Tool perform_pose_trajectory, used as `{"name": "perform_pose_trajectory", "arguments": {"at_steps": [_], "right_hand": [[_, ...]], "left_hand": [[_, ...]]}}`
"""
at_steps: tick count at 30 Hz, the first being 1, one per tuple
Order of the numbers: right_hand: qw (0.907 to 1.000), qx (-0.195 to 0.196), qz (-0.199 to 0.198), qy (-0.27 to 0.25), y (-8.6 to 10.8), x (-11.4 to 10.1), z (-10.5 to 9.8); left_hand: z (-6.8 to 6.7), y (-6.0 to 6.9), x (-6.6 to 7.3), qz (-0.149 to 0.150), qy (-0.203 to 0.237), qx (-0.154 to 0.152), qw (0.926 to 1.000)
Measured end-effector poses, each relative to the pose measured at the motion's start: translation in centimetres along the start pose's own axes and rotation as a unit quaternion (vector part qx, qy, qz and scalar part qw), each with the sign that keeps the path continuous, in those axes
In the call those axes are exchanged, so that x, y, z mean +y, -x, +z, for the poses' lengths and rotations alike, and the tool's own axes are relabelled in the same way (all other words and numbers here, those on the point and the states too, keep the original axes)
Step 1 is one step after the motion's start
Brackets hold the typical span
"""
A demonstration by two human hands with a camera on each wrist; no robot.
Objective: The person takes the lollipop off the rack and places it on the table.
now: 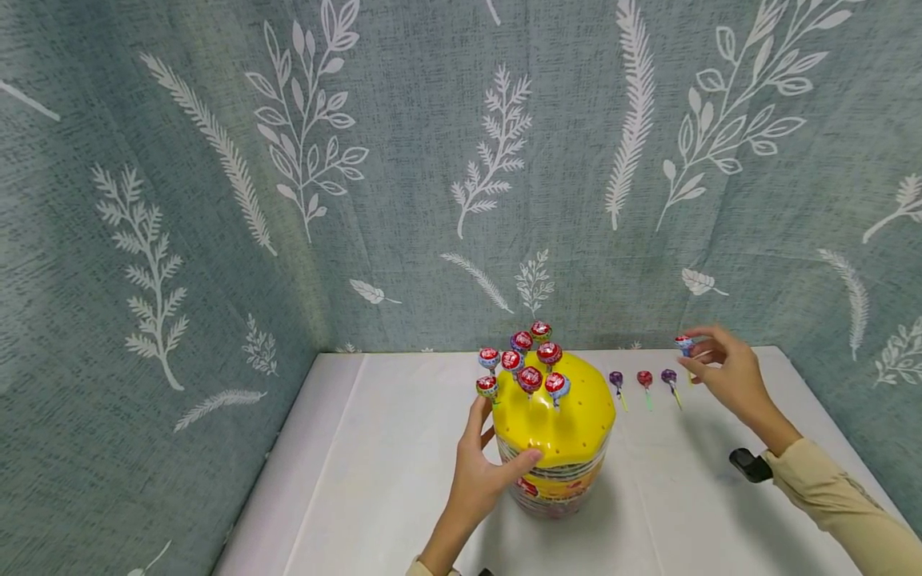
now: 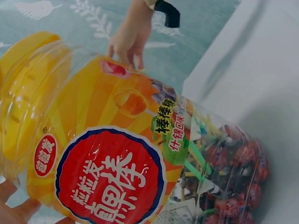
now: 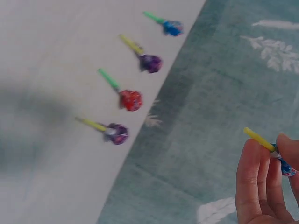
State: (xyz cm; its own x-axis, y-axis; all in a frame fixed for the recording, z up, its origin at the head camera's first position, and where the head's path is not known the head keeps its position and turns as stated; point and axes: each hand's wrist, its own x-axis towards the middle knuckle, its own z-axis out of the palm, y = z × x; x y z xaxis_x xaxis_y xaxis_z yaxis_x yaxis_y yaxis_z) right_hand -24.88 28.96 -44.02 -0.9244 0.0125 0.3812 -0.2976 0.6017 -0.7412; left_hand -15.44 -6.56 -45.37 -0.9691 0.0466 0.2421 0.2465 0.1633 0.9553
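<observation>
A blue-wrapped lollipop is sitting between the thumb and fingers of my right hand, which is pinching it above the far right of the surface. Four loose lollipops are lying in a row nearby. My left hand is gripping the jar around its yellow lid, from which lidded-top lollipops are standing. Leaf-patterned cloth is rising behind.

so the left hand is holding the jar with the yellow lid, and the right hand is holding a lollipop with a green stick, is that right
The stick's colour is wrong: the lollipop in the right hand has a yellow stick, as the right wrist view shows. The left hand does hold the jar with the yellow lid.
</observation>
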Motion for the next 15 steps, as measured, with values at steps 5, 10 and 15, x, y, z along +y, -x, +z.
{"name": "perform_pose_trajectory", "arguments": {"at_steps": [5,10,15], "right_hand": [[0.9998,0.009,0.012,0.014,-0.2,1.5,0.2],[0.9992,0.024,0.014,0.028,-0.3,3.3,0.6],[0.9980,0.033,0.036,0.041,-0.4,5.4,1.1]], "left_hand": [[0.0,-0.1,0.0,-0.003,-0.001,-0.001,1.0000],[0.0,-0.1,0.0,-0.004,-0.002,0.000,1.0000],[0.0,-0.1,-0.1,-0.005,-0.005,-0.001,1.0000]]}}
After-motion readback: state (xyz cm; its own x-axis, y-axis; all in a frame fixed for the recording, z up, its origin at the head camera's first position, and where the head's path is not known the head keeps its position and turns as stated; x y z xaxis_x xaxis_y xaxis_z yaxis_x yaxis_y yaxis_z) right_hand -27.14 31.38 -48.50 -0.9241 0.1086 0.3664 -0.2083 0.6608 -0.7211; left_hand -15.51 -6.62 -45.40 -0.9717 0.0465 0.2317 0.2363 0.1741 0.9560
